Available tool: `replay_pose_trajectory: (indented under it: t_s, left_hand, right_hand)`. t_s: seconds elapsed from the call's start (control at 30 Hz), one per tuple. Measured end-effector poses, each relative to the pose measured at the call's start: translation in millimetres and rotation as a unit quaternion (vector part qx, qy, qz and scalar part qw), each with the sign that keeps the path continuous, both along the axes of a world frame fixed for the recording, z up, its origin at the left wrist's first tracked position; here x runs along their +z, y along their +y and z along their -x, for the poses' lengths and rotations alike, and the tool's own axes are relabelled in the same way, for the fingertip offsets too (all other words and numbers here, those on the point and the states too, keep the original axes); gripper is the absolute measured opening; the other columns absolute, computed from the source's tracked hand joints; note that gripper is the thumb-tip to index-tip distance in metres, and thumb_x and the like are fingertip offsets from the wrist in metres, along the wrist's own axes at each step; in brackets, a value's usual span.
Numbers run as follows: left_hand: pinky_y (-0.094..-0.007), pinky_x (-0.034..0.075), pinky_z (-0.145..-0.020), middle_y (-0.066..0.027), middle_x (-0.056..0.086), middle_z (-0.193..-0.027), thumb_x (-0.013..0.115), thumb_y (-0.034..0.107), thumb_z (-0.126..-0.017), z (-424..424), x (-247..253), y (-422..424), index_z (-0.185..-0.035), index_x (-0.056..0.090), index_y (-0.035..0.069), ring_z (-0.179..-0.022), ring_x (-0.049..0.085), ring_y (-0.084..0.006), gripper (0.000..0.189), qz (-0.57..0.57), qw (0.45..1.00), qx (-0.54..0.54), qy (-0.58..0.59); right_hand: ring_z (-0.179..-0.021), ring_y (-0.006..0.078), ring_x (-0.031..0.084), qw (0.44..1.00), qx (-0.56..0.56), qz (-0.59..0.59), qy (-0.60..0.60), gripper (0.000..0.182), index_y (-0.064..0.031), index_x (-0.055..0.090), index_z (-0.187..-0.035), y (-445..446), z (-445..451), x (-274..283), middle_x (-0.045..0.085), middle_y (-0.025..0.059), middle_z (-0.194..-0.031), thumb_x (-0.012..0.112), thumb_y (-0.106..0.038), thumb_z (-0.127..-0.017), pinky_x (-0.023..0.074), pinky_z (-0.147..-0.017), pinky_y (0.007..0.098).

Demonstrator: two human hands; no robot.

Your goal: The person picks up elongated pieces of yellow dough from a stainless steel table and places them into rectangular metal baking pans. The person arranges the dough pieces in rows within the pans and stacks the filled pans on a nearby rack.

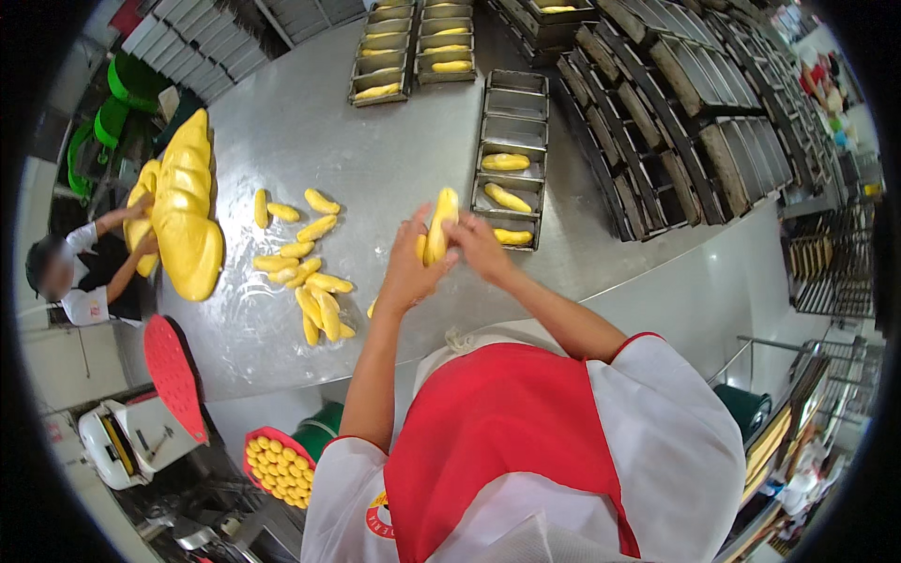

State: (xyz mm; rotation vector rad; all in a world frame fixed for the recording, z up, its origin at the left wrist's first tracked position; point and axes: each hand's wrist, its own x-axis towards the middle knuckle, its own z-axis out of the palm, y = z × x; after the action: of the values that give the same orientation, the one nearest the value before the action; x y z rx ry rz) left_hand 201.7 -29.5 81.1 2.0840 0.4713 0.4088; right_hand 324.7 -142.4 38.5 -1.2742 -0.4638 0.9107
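My left hand (412, 271) cups a yellow dough roll (442, 226), raised above the steel table. Part of a second yellow piece shows behind its fingers. My right hand (482, 246) grips the same roll from the other side, fingertips on its edge. Just beyond it stands a strapped loaf pan (486, 184), with dough rolls (507, 198) in its three nearer compartments and bare metal in the far ones. To the left, several shaped dough pieces (317, 285) lie loosely grouped, some on top of each other. A small yellow bit peeks out beside my left wrist.
Filled strapped pans (380, 70) stand at the far side; stacked pans (654, 127) crowd the right. At left, a person (77, 274) handles a large dough mass (184, 211). A red perforated board (169, 373) overhangs the left edge, near a red tray (248, 457) of dough balls.
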Motion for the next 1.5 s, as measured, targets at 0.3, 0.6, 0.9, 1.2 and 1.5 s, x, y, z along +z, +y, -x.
replay_pose_trajectory:
  t_s: [0.3, 0.6, 0.9, 1.2, 1.5]
  left_hand:
    - [-0.0276, 0.039, -0.099, 0.0003, 0.045, -0.093, 0.070, 0.008, -0.086, -23.6, 23.5, 14.8, -0.144, 0.051, 0.009, -0.094, 0.048, -0.0127, 0.061, 0.161, 0.983, 0.090, -0.020]
    - [-0.0401, 0.030, -0.112, -0.0112, 0.042, -0.143, 0.066, 0.036, -0.092, -93.0, 104.2, -25.4, -0.153, 0.036, 0.008, -0.135, 0.039, -0.0250, 0.074, 0.345, 0.894, -0.021, -0.284]
    - [-0.0416, 0.037, -0.111, -0.0125, 0.048, -0.143, 0.066, 0.031, -0.096, -59.9, 106.5, 18.5, -0.148, 0.041, 0.004, -0.129, 0.052, -0.0265, 0.064, 0.199, 0.956, 0.074, -0.204]
    - [-0.0428, 0.047, -0.101, -0.0231, 0.057, -0.133, 0.073, 0.027, -0.089, 26.3, -192.2, 17.7, -0.139, 0.047, -0.003, -0.120, 0.059, -0.0335, 0.064, -0.099, 0.932, 0.145, 0.317]
    - [-0.0397, 0.044, -0.105, -0.0143, 0.046, -0.147, 0.062, 0.025, -0.099, -95.2, 88.8, -23.2, -0.152, 0.036, 0.006, -0.129, 0.053, -0.0284, 0.062, 0.433, 0.887, -0.015, -0.159]
  right_hand:
    - [-0.098, 0.0262, 0.062, 0.756, -0.188, 0.045, -0.625, 0.047, -0.0038, 0.057, -0.130, -20.8, -192.6, 95.2, 0.066, 0.0122, -0.105, 0.065, -0.029, -0.092, 0.0496, -0.090, 0.0378]
    - [-0.113, 0.0374, 0.061, 0.896, 0.060, -0.064, -0.436, 0.050, -0.0029, 0.056, -0.131, -15.6, -110.6, 67.6, 0.064, 0.0213, -0.120, 0.069, -0.027, -0.090, 0.0464, -0.100, 0.0441]
    - [-0.108, 0.0300, 0.063, 0.707, -0.141, 0.169, -0.672, 0.048, -0.0082, 0.057, -0.131, 12.1, -261.3, 63.6, 0.063, 0.0138, -0.120, 0.071, -0.024, -0.088, 0.0496, -0.093, 0.0410]
    - [-0.119, 0.0279, 0.061, 0.927, 0.110, 0.127, -0.337, 0.057, 0.0029, 0.057, -0.136, -23.1, -102.2, -90.6, 0.065, 0.0206, -0.124, 0.069, -0.033, -0.092, 0.0454, -0.106, 0.0377]
    - [-0.114, 0.0191, 0.058, 0.988, -0.056, -0.061, -0.131, 0.049, 0.0028, 0.050, -0.141, -9.7, -94.7, 75.8, 0.061, 0.0133, -0.128, 0.057, -0.027, -0.102, 0.0469, -0.098, 0.0331]
